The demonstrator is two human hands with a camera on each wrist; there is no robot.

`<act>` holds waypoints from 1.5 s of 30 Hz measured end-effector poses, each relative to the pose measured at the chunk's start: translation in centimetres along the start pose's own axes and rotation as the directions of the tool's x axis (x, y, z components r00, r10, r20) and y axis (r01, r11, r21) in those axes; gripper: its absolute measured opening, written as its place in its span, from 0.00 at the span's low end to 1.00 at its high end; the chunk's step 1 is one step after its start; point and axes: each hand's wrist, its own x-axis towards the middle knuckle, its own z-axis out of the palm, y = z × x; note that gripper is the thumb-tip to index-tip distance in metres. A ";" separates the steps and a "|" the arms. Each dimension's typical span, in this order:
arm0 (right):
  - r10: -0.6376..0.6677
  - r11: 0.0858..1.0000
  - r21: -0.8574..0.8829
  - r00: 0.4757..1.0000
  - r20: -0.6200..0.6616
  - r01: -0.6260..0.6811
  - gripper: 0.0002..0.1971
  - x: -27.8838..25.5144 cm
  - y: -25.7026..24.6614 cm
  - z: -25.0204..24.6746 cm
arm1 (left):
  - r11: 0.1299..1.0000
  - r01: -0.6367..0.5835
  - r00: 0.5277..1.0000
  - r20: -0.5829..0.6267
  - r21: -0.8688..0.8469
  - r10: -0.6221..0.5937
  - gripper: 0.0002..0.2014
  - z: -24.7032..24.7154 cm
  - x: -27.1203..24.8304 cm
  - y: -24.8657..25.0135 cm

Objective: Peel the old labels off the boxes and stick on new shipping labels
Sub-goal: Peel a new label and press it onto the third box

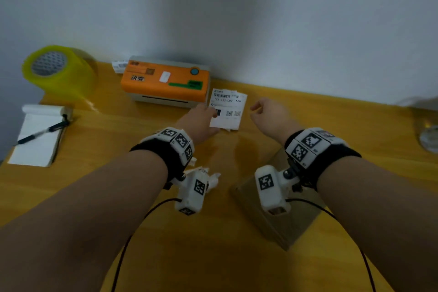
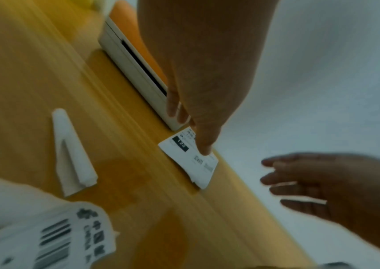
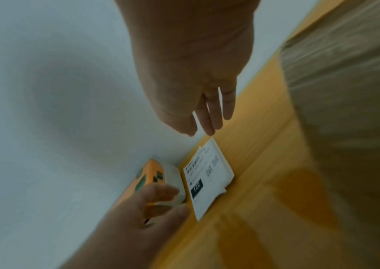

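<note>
A small stack of new white shipping labels [image 1: 228,108] [image 2: 193,160] [image 3: 208,175] lies on the yellow table in front of the printer. My left hand [image 1: 212,115] [image 2: 203,145] reaches to the stack's left edge with relaxed fingers, and one fingertip touches the top label. My right hand [image 1: 255,111] [image 3: 209,125] hovers just right of the stack, fingers loose and holding nothing. The brown cardboard box [image 1: 279,211] [image 3: 345,76] sits under my right wrist. A crumpled peeled label [image 1: 205,173] [image 2: 53,236] lies under my left wrist.
The orange label printer [image 1: 166,80] stands against the wall behind the labels. A yellow tape roll [image 1: 57,71] and a notepad with a pen [image 1: 38,135] are at the far left. A glass [image 1: 427,133] stands at the right edge. A rolled paper strip [image 2: 73,154] lies nearby.
</note>
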 end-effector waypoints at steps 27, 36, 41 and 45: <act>0.307 0.544 0.818 0.952 0.015 -0.188 0.09 2.0 -1.1 0.8 | 0.908 -0.408 0.879 -0.225 0.098 0.420 0.16 -1.2 0.4 2.4; -0.027 0.703 0.703 0.993 -0.119 0.104 0.07 -5.5 -0.7 -4.0 | 0.643 -0.122 0.979 -0.199 -0.756 -0.049 0.13 -7.4 -3.7 7.3; -0.110 0.718 0.680 0.989 -0.099 0.148 0.07 -9.2 0.5 -6.8 | 0.673 -0.175 0.978 -0.206 -0.719 0.035 0.09 -8.2 -6.4 10.2; -0.187 0.681 0.721 0.982 0.001 0.129 0.06 -11.8 4.0 -8.6 | 0.634 -0.208 0.932 -0.349 -0.745 -0.104 0.07 -7.9 -8.2 11.6</act>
